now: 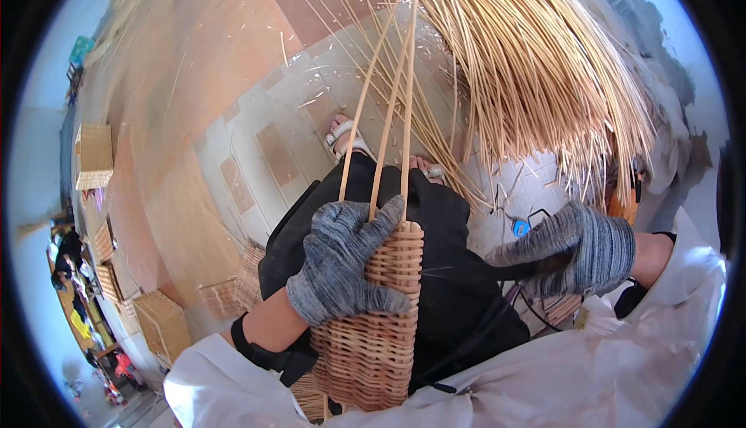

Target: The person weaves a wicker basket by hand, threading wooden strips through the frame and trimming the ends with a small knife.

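Observation:
My gloved left hand (343,261) grips a woven wicker piece (365,358) held upright over my dark-clad lap (458,327), its thumb along the top edge. Three long pale strands (373,171) rise from the weave. To the right, my gloved right hand (579,249) is closed round a dark tool (536,269), whose thin pointed end reaches toward the side of the weave; its exact shape is hard to make out. A black cord or hose (535,311) hangs below that hand.
A large bundle of loose strands (528,70) lies at upper right, above a small blue object (521,227). Wicker boxes (159,325) and other woven pieces (217,296) sit at left on the tiled floor (249,156). My sandalled feet (342,129) are ahead, among scattered scraps.

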The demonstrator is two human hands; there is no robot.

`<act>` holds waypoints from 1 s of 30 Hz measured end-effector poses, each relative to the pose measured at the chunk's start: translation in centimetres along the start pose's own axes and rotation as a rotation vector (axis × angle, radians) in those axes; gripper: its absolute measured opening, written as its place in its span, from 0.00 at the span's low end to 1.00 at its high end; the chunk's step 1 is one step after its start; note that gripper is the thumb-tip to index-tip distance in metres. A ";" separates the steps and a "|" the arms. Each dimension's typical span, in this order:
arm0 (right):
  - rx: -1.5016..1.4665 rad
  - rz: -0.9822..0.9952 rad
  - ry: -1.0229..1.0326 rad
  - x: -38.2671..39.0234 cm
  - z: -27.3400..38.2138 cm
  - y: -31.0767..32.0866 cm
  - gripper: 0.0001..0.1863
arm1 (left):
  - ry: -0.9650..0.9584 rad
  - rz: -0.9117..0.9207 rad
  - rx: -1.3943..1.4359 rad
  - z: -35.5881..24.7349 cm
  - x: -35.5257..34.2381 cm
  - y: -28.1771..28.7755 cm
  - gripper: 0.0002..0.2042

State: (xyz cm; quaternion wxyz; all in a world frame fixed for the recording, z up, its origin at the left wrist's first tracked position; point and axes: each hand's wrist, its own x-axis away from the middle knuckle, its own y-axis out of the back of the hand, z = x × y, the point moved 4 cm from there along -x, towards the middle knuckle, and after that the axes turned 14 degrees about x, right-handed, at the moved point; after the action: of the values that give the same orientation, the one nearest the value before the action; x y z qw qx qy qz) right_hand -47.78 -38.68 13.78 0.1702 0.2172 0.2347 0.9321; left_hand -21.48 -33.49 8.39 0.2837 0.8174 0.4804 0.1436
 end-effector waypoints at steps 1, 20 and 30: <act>-0.112 0.058 -0.061 -0.3 -0.2 -0.1 0.24 | 0.012 -0.002 0.008 0.1 0.0 0.0 0.53; 0.780 0.179 0.208 -4.0 5.0 1.0 0.21 | 0.095 0.025 -0.039 0.0 -0.2 0.3 0.54; 0.487 0.296 -0.017 -4.1 2.3 -0.7 0.22 | 0.101 -0.015 -0.057 0.5 0.2 0.6 0.53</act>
State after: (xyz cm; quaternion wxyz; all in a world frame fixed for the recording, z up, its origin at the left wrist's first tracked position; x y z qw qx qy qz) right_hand -43.02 -39.04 13.89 -0.0231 0.2917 0.4161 0.8610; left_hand -20.71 -33.72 8.34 0.2836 0.7969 0.4960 0.1961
